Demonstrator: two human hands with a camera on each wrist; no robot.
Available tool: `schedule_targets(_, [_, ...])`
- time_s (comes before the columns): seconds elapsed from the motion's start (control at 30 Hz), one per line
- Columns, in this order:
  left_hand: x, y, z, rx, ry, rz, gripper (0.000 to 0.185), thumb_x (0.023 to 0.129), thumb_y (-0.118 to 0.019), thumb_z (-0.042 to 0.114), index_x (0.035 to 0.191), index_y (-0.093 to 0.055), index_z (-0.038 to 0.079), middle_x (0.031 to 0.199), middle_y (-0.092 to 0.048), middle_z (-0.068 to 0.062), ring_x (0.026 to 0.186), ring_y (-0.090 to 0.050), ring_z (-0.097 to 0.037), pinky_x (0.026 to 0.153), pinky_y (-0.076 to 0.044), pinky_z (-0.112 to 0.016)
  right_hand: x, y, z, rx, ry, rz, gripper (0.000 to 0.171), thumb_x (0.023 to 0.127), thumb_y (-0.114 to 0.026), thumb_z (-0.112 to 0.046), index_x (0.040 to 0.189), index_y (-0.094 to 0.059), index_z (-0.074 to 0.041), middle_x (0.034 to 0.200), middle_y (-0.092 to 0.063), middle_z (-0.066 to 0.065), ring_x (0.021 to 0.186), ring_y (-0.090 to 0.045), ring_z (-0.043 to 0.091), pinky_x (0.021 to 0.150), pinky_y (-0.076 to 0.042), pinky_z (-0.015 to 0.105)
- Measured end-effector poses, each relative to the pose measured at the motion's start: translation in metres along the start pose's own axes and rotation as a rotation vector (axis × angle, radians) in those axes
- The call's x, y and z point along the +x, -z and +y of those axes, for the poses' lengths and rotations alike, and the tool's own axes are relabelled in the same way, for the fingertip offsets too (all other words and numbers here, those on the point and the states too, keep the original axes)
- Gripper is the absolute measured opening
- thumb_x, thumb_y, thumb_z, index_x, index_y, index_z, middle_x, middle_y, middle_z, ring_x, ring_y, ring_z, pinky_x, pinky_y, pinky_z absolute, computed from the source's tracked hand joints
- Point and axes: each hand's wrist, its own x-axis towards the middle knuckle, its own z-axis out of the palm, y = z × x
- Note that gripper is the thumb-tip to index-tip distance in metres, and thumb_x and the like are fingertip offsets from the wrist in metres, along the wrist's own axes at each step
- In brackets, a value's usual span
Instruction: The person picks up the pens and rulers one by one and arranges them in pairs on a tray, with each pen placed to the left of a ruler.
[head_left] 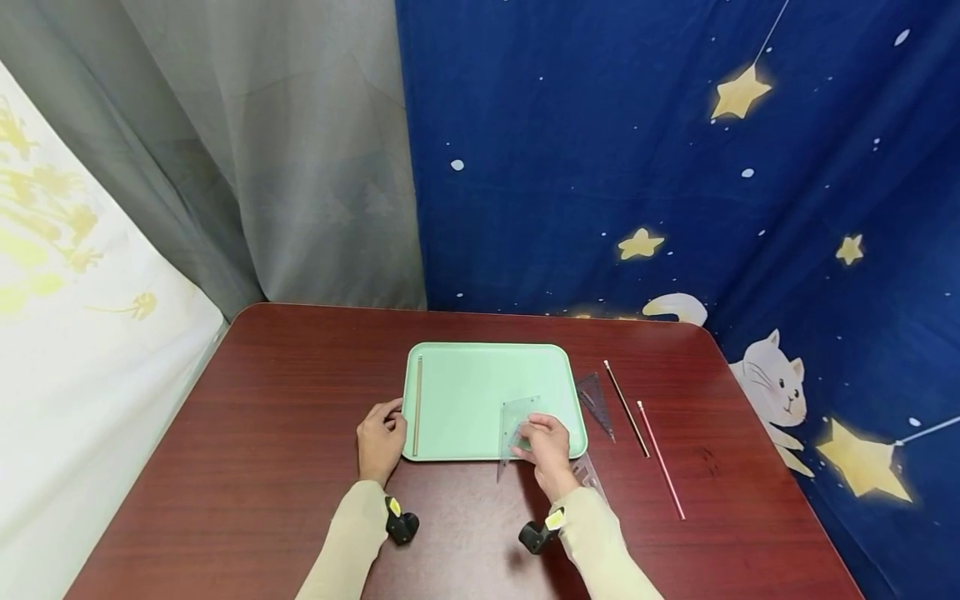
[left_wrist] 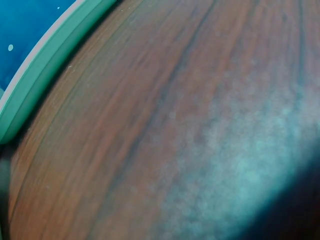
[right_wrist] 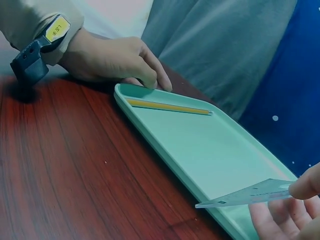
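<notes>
Left wrist view shows only blurred wood grain and a sliver of the green tray (left_wrist: 35, 85); no fingers appear there. Seen from the head, the right hand (head_left: 542, 442) pinches one clear set square (head_left: 516, 427) over the tray's near right corner. The left hand (head_left: 380, 437) rests curled at the tray's left rim, beside one pencil (head_left: 417, 405). Another set square (head_left: 596, 400) and two sticks (head_left: 643, 425) lie on the dark red worktop (head_left: 262, 433), with curtains behind.

light: even, bright | head: wide-angle edge warp | left wrist: blurred, dark corner
</notes>
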Motion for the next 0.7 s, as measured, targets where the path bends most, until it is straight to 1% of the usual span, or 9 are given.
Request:
schedule_targets(0.17, [0.0, -0.001, 0.0, 0.01, 0.0, 0.006, 0.027, 0.086, -0.054, 0.0, 0.107, -0.072, 0.002, 0.098, -0.069, -0.013, 0.086, -0.069, -0.025, 0.076, -0.058, -0.038, 0.002, -0.01, 0.001, 0.016, 0.007, -0.006, 0.029, 0.082, -0.054, 0.008, 0.11, -0.05, 0.011, 0.079, -0.056, 0.002, 0.068, -0.055, 0.007, 0.053, -0.055, 0.023])
schedule_targets(0.27, [0.0, -0.002, -0.001, 0.014, 0.005, 0.006, 0.027, 0.087, -0.054, 0.0, 0.107, -0.072, 0.003, 0.097, -0.069, -0.012, 0.085, -0.069, -0.024, 0.075, -0.058, -0.036, 0.002, -0.018, 0.002, 0.023, 0.009, -0.013, 0.028, 0.083, -0.054, 0.007, 0.11, -0.05, 0.011, 0.081, -0.056, 0.005, 0.068, -0.056, 0.007, 0.054, -0.056, 0.023])
schedule_targets(0.43, [0.0, -0.003, -0.002, 0.01, 0.005, -0.002, 0.027, 0.088, -0.054, 0.001, 0.109, -0.071, 0.004, 0.098, -0.068, -0.011, 0.085, -0.069, -0.023, 0.076, -0.058, -0.035, 0.003, -0.032, 0.006, 0.032, 0.008, -0.018, 0.028, 0.081, -0.055, 0.007, 0.108, -0.05, 0.011, 0.084, -0.057, 0.01, 0.067, -0.056, 0.009, 0.055, -0.056, 0.024])
schedule_targets(0.6, [0.0, -0.002, -0.002, 0.004, 0.014, -0.019, 0.027, 0.089, -0.054, 0.001, 0.11, -0.071, 0.003, 0.099, -0.068, -0.012, 0.087, -0.068, -0.024, 0.077, -0.057, -0.037, 0.006, -0.044, 0.009, 0.016, -0.008, -0.012, 0.028, 0.081, -0.054, 0.008, 0.108, -0.052, 0.01, 0.082, -0.057, 0.009, 0.068, -0.055, 0.011, 0.054, -0.055, 0.022])
schedule_targets(0.7, [0.001, 0.0, -0.001, 0.008, 0.023, -0.026, 0.028, 0.089, -0.054, 0.001, 0.111, -0.07, 0.003, 0.099, -0.068, -0.012, 0.087, -0.068, -0.023, 0.077, -0.057, -0.036, 0.008, -0.051, 0.01, -0.002, -0.004, -0.01, 0.028, 0.081, -0.054, 0.008, 0.109, -0.052, 0.009, 0.084, -0.058, 0.009, 0.069, -0.054, 0.011, 0.053, -0.055, 0.022])
